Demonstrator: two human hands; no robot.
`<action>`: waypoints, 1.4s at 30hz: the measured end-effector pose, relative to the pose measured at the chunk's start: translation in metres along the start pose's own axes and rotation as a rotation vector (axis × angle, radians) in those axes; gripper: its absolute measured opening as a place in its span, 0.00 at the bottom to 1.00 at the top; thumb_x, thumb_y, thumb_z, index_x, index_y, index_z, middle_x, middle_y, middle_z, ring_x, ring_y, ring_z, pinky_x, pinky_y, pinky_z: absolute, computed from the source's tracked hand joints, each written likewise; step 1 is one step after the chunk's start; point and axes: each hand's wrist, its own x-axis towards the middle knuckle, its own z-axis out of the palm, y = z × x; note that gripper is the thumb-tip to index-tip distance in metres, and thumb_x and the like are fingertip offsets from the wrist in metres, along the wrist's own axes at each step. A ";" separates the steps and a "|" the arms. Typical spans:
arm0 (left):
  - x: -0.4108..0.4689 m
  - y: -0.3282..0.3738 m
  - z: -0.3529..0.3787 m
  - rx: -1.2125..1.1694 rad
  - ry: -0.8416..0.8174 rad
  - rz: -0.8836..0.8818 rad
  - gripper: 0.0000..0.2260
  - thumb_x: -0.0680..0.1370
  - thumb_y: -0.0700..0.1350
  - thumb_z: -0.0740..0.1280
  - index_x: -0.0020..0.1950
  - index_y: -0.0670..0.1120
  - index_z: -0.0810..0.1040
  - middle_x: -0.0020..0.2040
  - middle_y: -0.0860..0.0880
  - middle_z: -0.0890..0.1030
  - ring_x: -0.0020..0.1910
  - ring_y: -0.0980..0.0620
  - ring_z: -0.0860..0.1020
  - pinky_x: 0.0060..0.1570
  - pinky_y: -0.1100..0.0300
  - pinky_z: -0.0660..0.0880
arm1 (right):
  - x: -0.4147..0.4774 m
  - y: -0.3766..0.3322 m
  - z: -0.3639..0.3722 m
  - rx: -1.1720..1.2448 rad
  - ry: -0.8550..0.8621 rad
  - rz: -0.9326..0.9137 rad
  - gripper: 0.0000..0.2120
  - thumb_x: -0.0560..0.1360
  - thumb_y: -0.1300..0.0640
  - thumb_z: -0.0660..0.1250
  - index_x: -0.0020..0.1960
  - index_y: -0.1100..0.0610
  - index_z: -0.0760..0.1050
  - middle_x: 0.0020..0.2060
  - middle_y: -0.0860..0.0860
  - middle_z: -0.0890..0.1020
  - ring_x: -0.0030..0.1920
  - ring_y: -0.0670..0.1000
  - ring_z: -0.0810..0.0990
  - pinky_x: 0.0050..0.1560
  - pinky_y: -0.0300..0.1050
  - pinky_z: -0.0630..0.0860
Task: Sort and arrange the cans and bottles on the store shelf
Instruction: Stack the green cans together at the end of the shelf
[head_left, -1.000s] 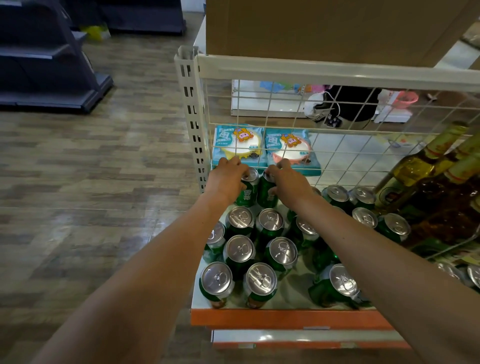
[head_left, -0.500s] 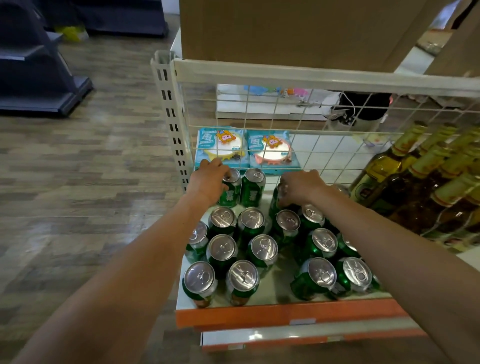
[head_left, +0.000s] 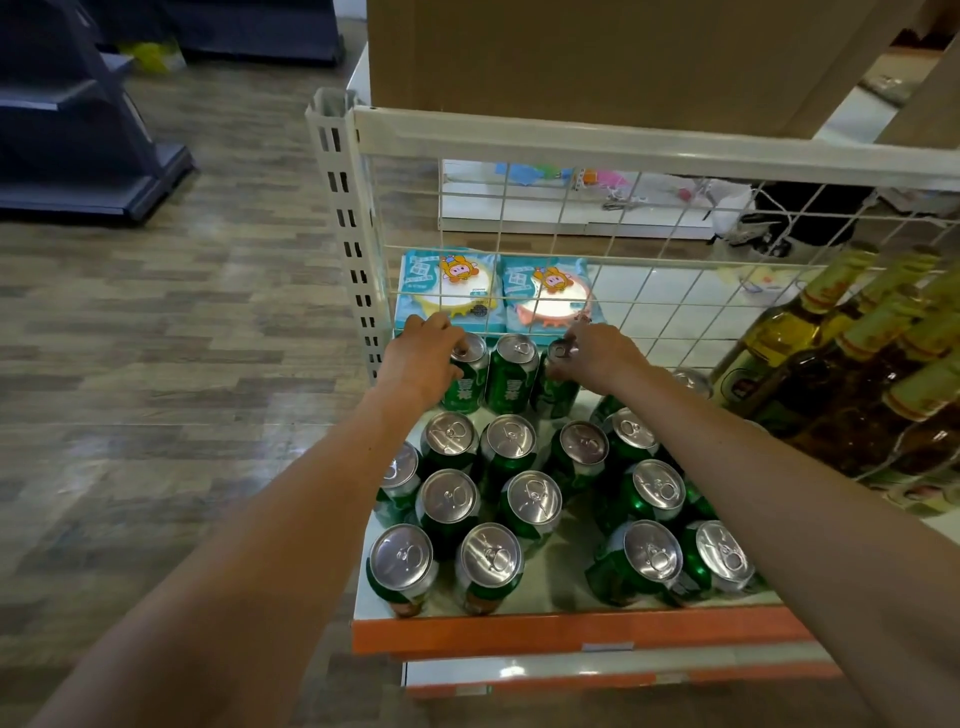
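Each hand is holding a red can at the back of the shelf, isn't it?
Not quite: the cans are green, not red. The head view shows the left hand gripping the leftmost back can and the right hand gripping the third back can, both green, at the back of the shelf.

This is a shop. A white metal shelf (head_left: 519, 631) with an orange front edge carries rows of identical green cans (head_left: 447, 499), with gold-capped bottles (head_left: 831, 374) alongside. Matching packets (head_left: 447, 291) sit behind its wire grid (head_left: 675, 262), a slotted upright (head_left: 345, 234) stands at its corner, and a dark display rack (head_left: 78, 130) stands across the wood-pattern floor (head_left: 182, 338).
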 end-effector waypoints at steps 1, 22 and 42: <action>0.000 0.000 0.000 -0.001 -0.002 -0.001 0.16 0.77 0.48 0.71 0.63 0.49 0.75 0.66 0.48 0.72 0.64 0.44 0.68 0.54 0.48 0.75 | 0.002 0.001 -0.004 -0.002 -0.031 -0.011 0.29 0.72 0.46 0.73 0.69 0.56 0.71 0.63 0.56 0.77 0.59 0.57 0.77 0.50 0.45 0.72; 0.003 0.000 0.001 -0.012 0.006 -0.006 0.16 0.77 0.48 0.72 0.63 0.49 0.75 0.65 0.49 0.72 0.65 0.45 0.68 0.53 0.49 0.74 | 0.004 0.002 -0.025 -0.214 -0.120 -0.107 0.33 0.70 0.49 0.76 0.71 0.50 0.68 0.68 0.54 0.74 0.65 0.57 0.74 0.58 0.49 0.74; 0.001 -0.003 0.006 0.007 0.049 0.011 0.14 0.77 0.48 0.70 0.62 0.50 0.74 0.65 0.51 0.72 0.64 0.47 0.68 0.52 0.52 0.74 | 0.009 0.001 -0.002 -0.139 -0.024 -0.107 0.32 0.66 0.50 0.79 0.63 0.54 0.68 0.62 0.55 0.73 0.56 0.58 0.76 0.51 0.50 0.75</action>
